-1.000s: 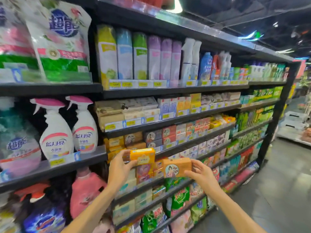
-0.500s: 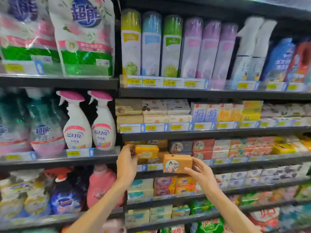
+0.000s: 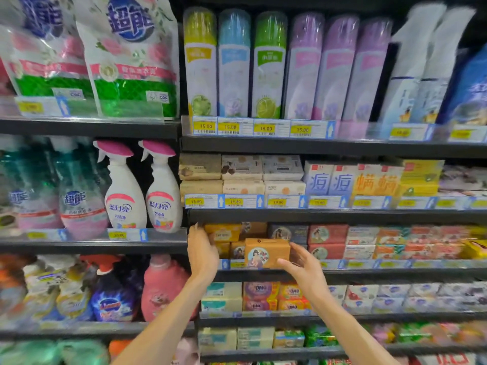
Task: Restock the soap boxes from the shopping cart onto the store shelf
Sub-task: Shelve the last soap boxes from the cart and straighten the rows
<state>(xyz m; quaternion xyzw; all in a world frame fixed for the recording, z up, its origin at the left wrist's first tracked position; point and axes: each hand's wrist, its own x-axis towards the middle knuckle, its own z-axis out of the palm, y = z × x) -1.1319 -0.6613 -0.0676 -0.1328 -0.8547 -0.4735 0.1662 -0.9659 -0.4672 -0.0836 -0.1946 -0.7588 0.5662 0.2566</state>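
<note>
My left hand (image 3: 201, 250) is reaching into the soap shelf (image 3: 342, 272), gripping the left end of a yellow soap box (image 3: 223, 232) that sits on top of other yellow boxes. My right hand (image 3: 303, 264) holds an orange-brown soap box (image 3: 266, 252) with a round picture on its front, in the air just in front of the shelf's price rail. Behind it stand more boxes of the same brown kind. The shopping cart is out of view.
Grey and red soap boxes (image 3: 326, 234) fill the same shelf to the right. White spray bottles (image 3: 143, 189) stand on the shelf to the left. Spray cans (image 3: 268, 64) line the top shelf, and more soap boxes (image 3: 261, 296) sit on the shelves below.
The view has swung to face the shelf and come closer. My left hand has pushed the yellow box onto the shelf, and my right hand has carried the brown box up to the shelf's front.
</note>
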